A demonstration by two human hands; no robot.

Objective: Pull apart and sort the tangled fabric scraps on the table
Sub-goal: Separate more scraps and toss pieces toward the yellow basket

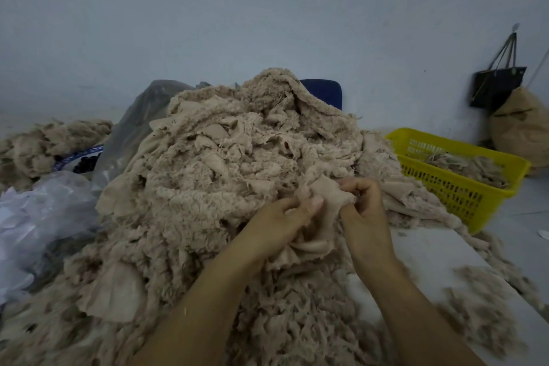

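Head view: beige scrap (326, 194) pinched between curled fingers (353, 187) of left hand (282, 218) and right hand (364, 205), atop tangled pile (208, 175)

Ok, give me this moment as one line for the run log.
step: pull apart | left hand: pinches scrap | right hand: pinches same scrap | pile: large, unsorted | yellow basket: some scraps inside

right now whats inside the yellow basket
Beige frayed fabric scraps lie in the yellow basket, a low heap. The basket's floor and anything under the scraps are covered, and its near wall hides the heap's lower part.
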